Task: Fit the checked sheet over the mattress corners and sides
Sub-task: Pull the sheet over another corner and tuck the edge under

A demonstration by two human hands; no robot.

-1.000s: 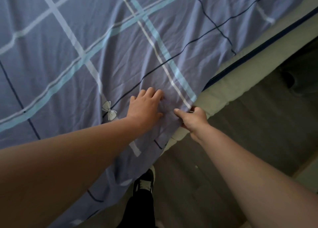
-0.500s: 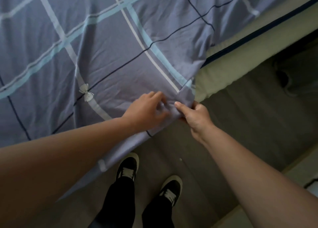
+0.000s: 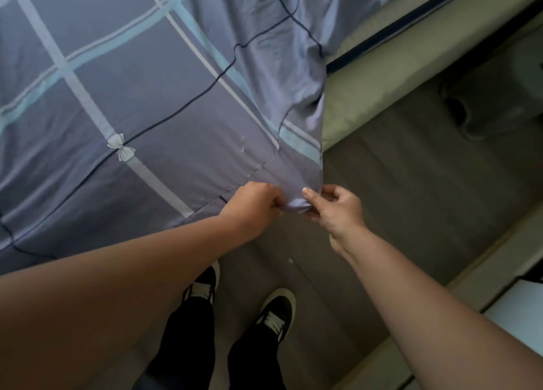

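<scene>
Bare cream mattress beside crumpled checked sheet, corner pinched by both hands' fingers.

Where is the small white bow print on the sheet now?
In the head view, the bow print lies on the checked sheet, left of centre, left of the left hand.

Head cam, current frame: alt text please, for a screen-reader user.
Both hands, left hand and right hand, pinch the hanging corner of a blue checked sheet beside the bed. To the right the pale mattress is uncovered. Below are the person's black shoes on a grey floor.
</scene>
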